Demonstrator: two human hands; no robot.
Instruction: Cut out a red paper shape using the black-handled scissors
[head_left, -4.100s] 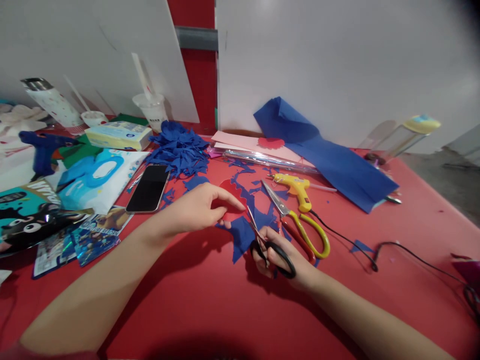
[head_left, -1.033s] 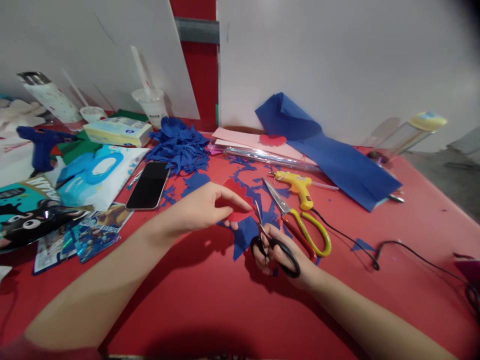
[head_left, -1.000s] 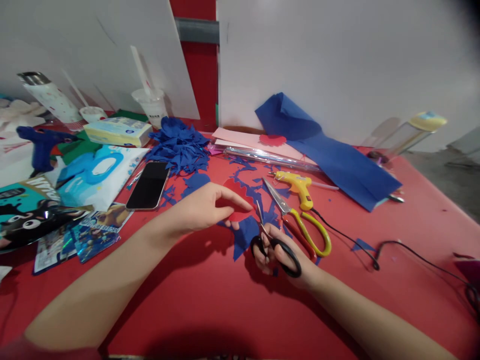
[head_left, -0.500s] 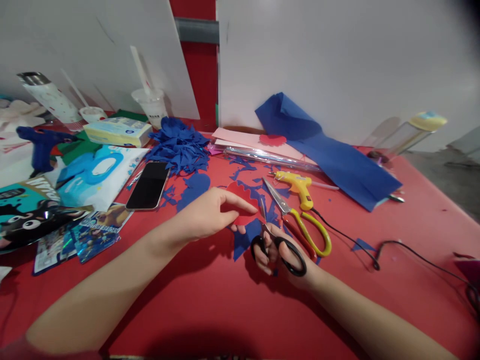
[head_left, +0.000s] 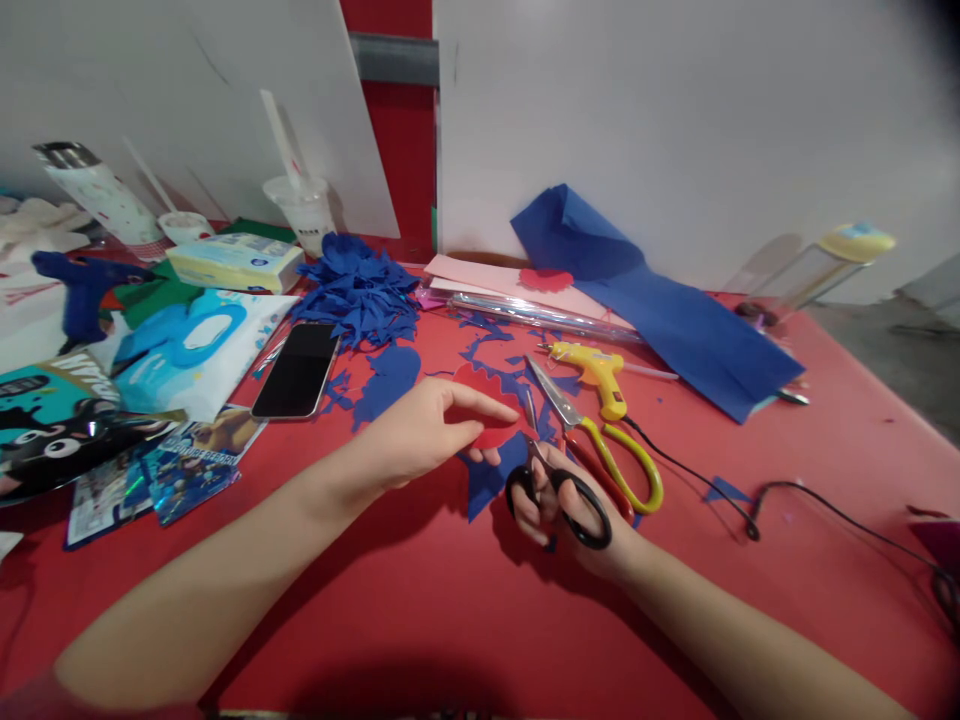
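A red paper piece with a scalloped edge [head_left: 480, 385] is pinched in my left hand [head_left: 431, 425], index finger along its top and other fingertips showing underneath. My right hand [head_left: 559, 500] has its fingers through the black handles of a pair of scissors [head_left: 583, 510]. The scissor blades point up and away, beside the right edge of the red paper. Whether the blades touch the paper I cannot tell. Beneath both hands lie blue paper scraps [head_left: 486, 482] on the red table [head_left: 420, 620].
Yellow-handled scissors [head_left: 634, 465] and a yellow glue gun [head_left: 592, 370] with a black cord lie just right of my hands. Behind are a pile of blue cut pieces [head_left: 360, 290] and a blue sheet [head_left: 675, 310]. A phone [head_left: 297, 370] and wipes pack [head_left: 202, 345] lie left.
My right hand and the black scissors have shifted slightly, with the handles a little closer together. The red paper has moved slightly to the right with my left hand.
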